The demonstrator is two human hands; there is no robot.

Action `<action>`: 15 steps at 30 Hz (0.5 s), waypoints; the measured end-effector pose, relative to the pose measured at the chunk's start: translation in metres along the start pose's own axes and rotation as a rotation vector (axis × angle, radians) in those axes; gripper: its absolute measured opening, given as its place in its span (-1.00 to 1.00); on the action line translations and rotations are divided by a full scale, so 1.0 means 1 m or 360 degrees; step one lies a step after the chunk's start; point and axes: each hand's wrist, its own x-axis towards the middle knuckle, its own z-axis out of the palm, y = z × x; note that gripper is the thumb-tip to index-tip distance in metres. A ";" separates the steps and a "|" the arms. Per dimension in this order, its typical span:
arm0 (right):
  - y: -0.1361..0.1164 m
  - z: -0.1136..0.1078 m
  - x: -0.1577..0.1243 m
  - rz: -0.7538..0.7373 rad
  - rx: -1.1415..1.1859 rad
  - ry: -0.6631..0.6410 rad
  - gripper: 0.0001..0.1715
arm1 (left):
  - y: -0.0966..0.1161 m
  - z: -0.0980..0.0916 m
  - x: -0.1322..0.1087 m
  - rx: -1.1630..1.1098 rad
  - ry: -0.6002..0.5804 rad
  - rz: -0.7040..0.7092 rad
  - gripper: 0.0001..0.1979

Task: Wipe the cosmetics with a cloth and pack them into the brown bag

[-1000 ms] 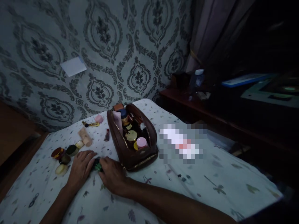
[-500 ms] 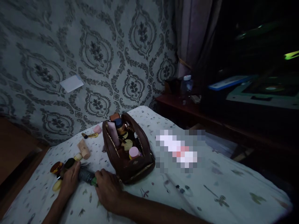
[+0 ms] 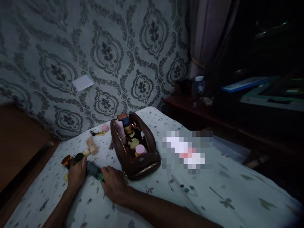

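Observation:
A dark translucent bottle (image 3: 93, 169) with a green end lies between my hands, low over the bed. My right hand (image 3: 114, 185) is closed on its green end. My left hand (image 3: 77, 174) is at the bottle's other end, fingers curled, beside a dark green round lid (image 3: 79, 156); what they grip is hidden. Close by are a jar with a reddish-gold lid (image 3: 67, 160), a small cream-coloured item (image 3: 85, 152) and a peach tube (image 3: 92, 145). To the right stands an open brown zip bag (image 3: 140, 169) holding several cosmetics, among them a pink-lidded jar (image 3: 140, 149).
A patterned sheet (image 3: 152, 202) covers the bed. Near the wall lie a pink piece (image 3: 104, 127) and a small gold item (image 3: 100, 133). A blurred-out patch (image 3: 185, 152) lies right of the bag. A reddish side table (image 3: 177, 103) bears a white-capped clear container (image 3: 198, 87).
The whole view has shifted, so things appear farther right and slightly higher. Both hands stay at the bottle, with little other visible change.

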 end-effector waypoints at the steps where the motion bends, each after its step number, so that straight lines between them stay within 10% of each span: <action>1: 0.001 0.001 0.000 -0.0017 -0.0004 0.0002 -0.69 | 0.000 -0.001 -0.002 0.0012 -0.0001 -0.0021 -0.61; 15: -0.008 -0.005 -0.005 -0.0031 -0.0018 -0.0005 -0.66 | 0.008 -0.007 -0.018 -0.0817 0.0133 -0.0194 -0.51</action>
